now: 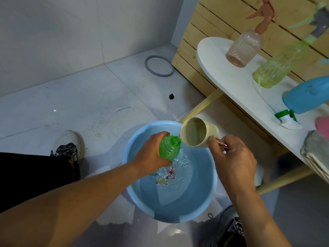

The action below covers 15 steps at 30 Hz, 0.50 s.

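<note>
Tightly curled, the left hand (151, 154) grips a green ribbed bottle (169, 148), tilted above a blue basin (178, 219) of water. The right hand (231, 157) pinches the handle of a cream cup (197, 132), whose lip meets the bottle mouth. The basin's far rim sits just beside a wooden table leg (199, 107). Spray bottles (243, 49) and a towel (316, 154) crowd the white tabletop (222, 68). Open tile lies to the left, beyond a shoe (69, 145).

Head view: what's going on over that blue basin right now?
The left hand grips a ribbed green bottle over the blue basin. The right hand tilts a beige cup by its handle, pouring water at the bottle's open mouth; some splashes into the basin. A pink spray bottle stands on the white table.
</note>
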{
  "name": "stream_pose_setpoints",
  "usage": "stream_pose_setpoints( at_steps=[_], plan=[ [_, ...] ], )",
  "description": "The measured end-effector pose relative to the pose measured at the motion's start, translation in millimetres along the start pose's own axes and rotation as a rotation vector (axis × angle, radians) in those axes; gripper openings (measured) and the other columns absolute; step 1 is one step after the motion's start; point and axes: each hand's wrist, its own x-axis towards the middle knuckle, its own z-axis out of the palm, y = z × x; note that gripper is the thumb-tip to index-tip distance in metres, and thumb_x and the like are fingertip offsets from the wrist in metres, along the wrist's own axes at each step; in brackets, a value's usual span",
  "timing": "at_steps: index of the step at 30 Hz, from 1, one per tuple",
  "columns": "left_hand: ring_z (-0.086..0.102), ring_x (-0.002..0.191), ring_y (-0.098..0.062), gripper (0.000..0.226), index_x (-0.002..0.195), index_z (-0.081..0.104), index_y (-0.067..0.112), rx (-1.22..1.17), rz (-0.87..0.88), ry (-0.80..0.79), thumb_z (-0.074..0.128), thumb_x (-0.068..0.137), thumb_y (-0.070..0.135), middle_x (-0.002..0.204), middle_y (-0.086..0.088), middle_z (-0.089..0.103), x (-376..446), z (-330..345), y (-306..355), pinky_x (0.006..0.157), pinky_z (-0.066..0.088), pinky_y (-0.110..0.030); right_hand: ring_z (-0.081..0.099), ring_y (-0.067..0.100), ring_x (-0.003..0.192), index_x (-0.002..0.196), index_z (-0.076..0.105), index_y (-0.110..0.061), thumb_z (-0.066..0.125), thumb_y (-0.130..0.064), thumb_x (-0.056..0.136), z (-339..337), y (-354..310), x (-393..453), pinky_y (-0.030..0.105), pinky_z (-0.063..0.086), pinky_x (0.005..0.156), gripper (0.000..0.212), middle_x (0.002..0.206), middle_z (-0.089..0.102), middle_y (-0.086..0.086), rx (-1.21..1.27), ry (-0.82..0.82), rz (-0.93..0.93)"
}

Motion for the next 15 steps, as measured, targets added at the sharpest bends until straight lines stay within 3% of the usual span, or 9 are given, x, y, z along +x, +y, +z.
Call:
stream_pose_setpoints(
  at_steps=[7,15],
  plan=[
    [0.049,0.126,-0.016,0.103,0.149,0.038,0.031,-0.017,0.009,0.001,0.096,0.064,0.025,0.142,0.003,0.044,-0.6,0.4,-0.7,0.106,0.046,-0.043,0.050,0.020,0.063,0.065,0.048,-0.023,0.060,-0.049,0.094,2.2,1.8,0.3,0.034,0.041,0.061,0.040,0.069,0.051,-0.007,-0.022,0.022,-0.022],
    [0.049,0.125,-0.015,0.103,0.148,0.038,0.032,-0.016,0.013,0.004,0.097,0.063,0.027,0.140,0.005,0.045,-0.1,0.9,-2.7,0.106,0.046,-0.039,0.050,0.018,0.064,0.066,0.050,-0.024,0.059,-0.050,0.094,1.9,1.0,-0.4,0.033,0.041,0.060,0.039,0.071,0.052,-0.008,-0.045,0.021,-0.041]
  ],
)
